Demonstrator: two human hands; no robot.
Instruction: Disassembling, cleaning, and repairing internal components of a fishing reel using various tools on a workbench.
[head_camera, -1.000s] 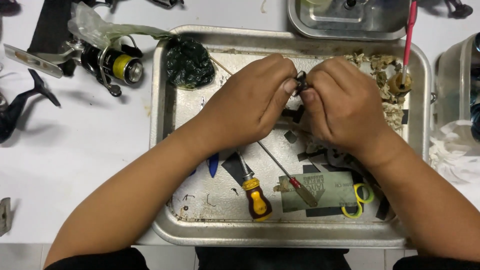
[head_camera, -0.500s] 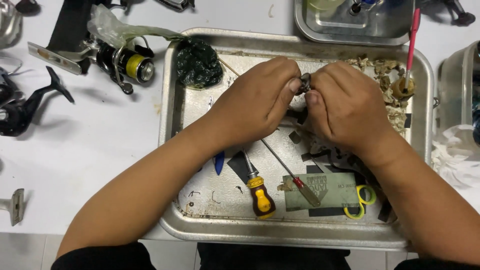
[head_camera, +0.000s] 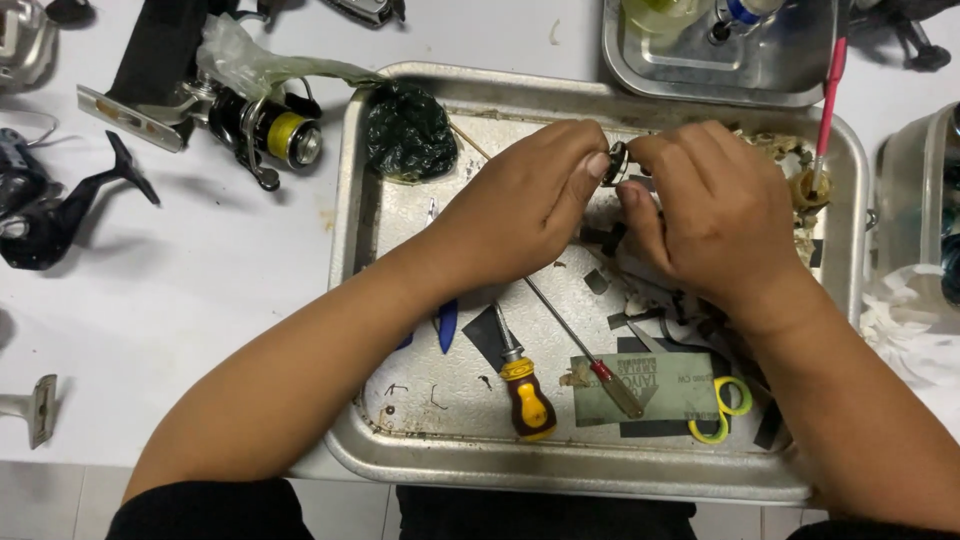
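Note:
Both hands meet over a steel tray (head_camera: 400, 440). My left hand (head_camera: 520, 205) and my right hand (head_camera: 710, 215) pinch one small dark metal part (head_camera: 617, 163) between their fingertips, held above the tray's far half. Most of the part is hidden by the fingers. Under my wrists lie a yellow-handled screwdriver (head_camera: 525, 395), a thin red-handled screwdriver (head_camera: 590, 355) and a grey-green card (head_camera: 645, 390).
A dark green crumpled bag (head_camera: 408, 130) sits in the tray's far left corner. A fishing reel (head_camera: 262, 128) with yellow line lies left of the tray, a black reel body (head_camera: 45, 210) farther left. Another steel tray (head_camera: 720, 55) stands behind. A red-handled brush (head_camera: 828, 110) leans at the right.
The hands keep hold of the small part and have barely shifted. The view has drifted slightly, so the tray sits a little more to the right and lower.

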